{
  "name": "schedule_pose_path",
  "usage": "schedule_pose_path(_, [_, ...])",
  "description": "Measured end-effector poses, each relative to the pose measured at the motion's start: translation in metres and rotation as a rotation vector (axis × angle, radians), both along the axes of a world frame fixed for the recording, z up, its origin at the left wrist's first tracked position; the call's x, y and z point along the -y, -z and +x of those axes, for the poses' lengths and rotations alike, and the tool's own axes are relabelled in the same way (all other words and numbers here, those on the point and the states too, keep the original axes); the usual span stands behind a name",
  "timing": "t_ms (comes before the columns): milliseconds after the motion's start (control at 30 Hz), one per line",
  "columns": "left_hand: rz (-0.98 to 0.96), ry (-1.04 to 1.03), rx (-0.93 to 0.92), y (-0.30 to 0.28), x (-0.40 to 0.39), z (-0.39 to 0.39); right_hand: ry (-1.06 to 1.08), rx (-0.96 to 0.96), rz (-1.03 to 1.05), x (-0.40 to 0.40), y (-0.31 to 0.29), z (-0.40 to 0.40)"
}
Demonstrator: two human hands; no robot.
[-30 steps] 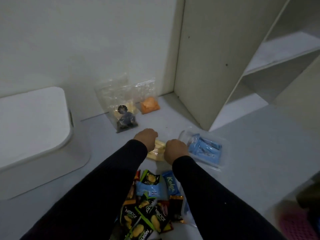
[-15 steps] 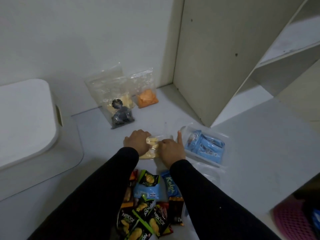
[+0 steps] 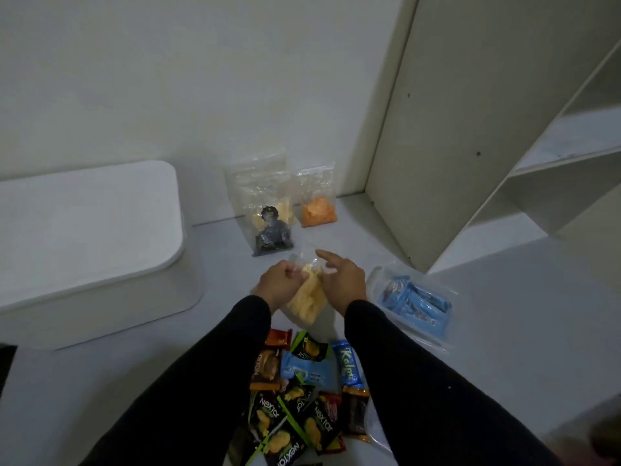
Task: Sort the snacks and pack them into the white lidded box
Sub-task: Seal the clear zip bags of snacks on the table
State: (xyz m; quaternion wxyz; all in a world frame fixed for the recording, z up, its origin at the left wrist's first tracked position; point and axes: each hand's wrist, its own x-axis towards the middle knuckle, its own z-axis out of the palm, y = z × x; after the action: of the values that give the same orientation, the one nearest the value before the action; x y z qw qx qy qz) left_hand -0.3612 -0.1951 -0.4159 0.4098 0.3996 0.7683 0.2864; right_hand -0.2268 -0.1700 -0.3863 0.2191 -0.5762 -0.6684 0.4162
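White lidded box (image 3: 84, 230) sits at left of frame, lid on, nothing visibly packed. At centre a clear bag of yellow snacks (image 3: 307, 299) is held up between both hands: left hand (image 3: 280, 285) curled, pinching the bag top; right hand (image 3: 342, 280) grips the other side, index finger out. Sorted so far, by the look: dark-snack bag (image 3: 272, 230) and orange-snack bag (image 3: 317, 210) above centre, blue-packet bag (image 3: 413, 301) at right. Loose wrapped snacks (image 3: 302, 398) at bottom centre remain unsorted. Packing seems not yet begun.
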Motion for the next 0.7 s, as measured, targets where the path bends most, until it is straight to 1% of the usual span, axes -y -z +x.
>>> schedule_pose_path(100, [0.021,0.009,0.006,-0.019,0.01,-0.003,-0.076,0.009,0.015,0.005,-0.017,0.0])
schedule_pose_path(233, [0.17,-0.119,0.166,-0.042,0.023,-0.007,-0.16,-0.087,-0.019,0.011,-0.033,0.001])
schedule_pose_path(333, [0.274,-0.208,0.204,-0.059,0.026,-0.012,-0.131,-0.213,-0.001,0.009,-0.045,-0.002])
schedule_pose_path(400, [0.316,-0.267,0.241,-0.072,0.029,-0.013,-0.054,-0.317,-0.006,0.006,-0.054,-0.002])
schedule_pose_path(467, [0.328,-0.317,0.322,-0.082,0.03,-0.015,0.023,-0.403,-0.059,0.0,-0.062,0.0])
schedule_pose_path(567, [0.341,-0.335,0.429,-0.097,0.032,-0.017,0.026,-0.417,-0.101,-0.014,-0.073,0.003])
schedule_pose_path(700, [0.406,-0.374,0.483,-0.109,0.026,-0.007,-0.044,-0.438,-0.046,-0.029,-0.087,0.002])
